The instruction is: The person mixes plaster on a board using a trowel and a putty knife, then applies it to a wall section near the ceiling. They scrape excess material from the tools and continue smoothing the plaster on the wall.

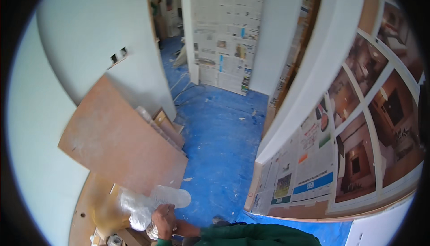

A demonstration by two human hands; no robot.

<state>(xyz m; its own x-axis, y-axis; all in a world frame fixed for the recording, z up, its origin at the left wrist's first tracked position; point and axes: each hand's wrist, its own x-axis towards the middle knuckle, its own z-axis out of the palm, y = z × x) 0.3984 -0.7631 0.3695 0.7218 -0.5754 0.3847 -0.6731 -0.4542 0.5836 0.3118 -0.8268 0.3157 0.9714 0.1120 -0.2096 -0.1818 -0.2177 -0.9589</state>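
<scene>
My left hand (163, 219) is at the lower middle, its fingers closed together in a pinch. What sits between them is too small to make out. From the right, my right hand (182, 228) comes in behind it, its fingers hidden by the left one. Just beyond the fingertips lies a clear plastic bottle (178, 197) on its side; whether the fingers touch it I cannot tell. Crumpled clear plastic wrap (136, 206) lies to the left of the hands. A whitish crumpled piece (152, 231) shows below the left hand.
A large brown board (121, 134) leans against the left wall, with wood offcuts (166, 123) behind it. Blue sheeting (215, 143) covers the floor. Newspaper covers a panel (226, 40) ahead and a surface (295, 174) at right. A roll (114, 240) sits lower left.
</scene>
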